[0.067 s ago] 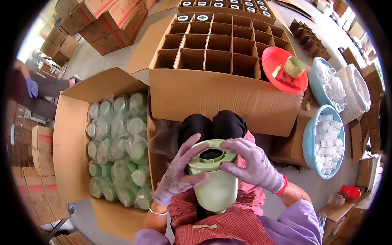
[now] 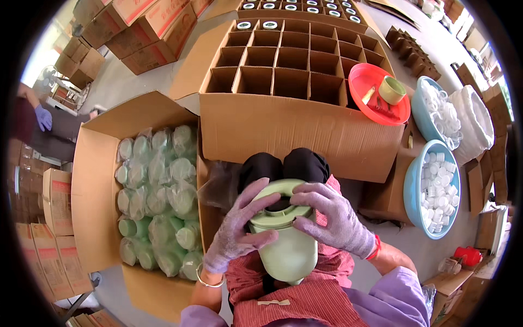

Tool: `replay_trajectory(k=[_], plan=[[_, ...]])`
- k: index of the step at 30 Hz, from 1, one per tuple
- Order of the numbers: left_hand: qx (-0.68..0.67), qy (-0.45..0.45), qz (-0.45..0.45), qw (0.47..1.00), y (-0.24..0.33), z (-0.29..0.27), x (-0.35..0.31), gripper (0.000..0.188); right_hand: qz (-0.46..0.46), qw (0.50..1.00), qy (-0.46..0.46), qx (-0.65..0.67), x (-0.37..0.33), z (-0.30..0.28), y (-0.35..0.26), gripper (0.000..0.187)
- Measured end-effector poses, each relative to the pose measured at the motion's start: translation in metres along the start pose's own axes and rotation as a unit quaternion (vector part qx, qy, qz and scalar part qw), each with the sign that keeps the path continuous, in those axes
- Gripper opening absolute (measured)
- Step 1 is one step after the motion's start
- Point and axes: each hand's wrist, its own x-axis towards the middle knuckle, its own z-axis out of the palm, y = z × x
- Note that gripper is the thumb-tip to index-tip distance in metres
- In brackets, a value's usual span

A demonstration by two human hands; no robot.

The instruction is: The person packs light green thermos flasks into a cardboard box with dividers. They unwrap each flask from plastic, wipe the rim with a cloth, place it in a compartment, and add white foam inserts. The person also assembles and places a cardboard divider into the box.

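Note:
A pale green flask body, like a thermos jug [image 2: 287, 253], stands upright on my lap over a red striped apron [image 2: 305, 302]. Around its mouth sits a matching green collar [image 2: 275, 219] with a dark opening; the far part of the ring is tilted up. My left hand [image 2: 239, 231], in a thin purple glove, curls its fingers over the collar's left side, thumb against the body. On the other side my gloved right hand [image 2: 338, 220] grips the collar with bent fingers, its thumb at the near rim. The fingers partly cover the opening.
To the left, an open carton [image 2: 92, 207] holds green plastic-wrapped flasks. Ahead stands a divided carton [image 2: 294, 122] carrying a red dish [image 2: 381, 118] with a green cup [image 2: 393, 90]. Blue basins [image 2: 412, 212] of white caps and rings are at right. Another person's gloved hand [image 2: 43, 118] shows far left.
The far side of the green collar has tipped upward, showing more of the dark mouth. My fingers have shifted slightly with it; the flask body stays put.

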Motion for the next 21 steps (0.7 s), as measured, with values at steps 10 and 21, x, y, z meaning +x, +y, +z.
replay_trajectory(k=[10,21], plan=[[-0.335,0.217,-0.101,0.911,-0.008,0.005,0.041,0.052,-0.238,0.954,0.112,-0.145,0.080,-0.008,0.000,0.073],[-0.078,0.183,0.118,0.973,0.016,-0.008,0.068,0.047,0.107,0.961,-0.056,0.249,0.088,-0.003,0.036,0.055]])
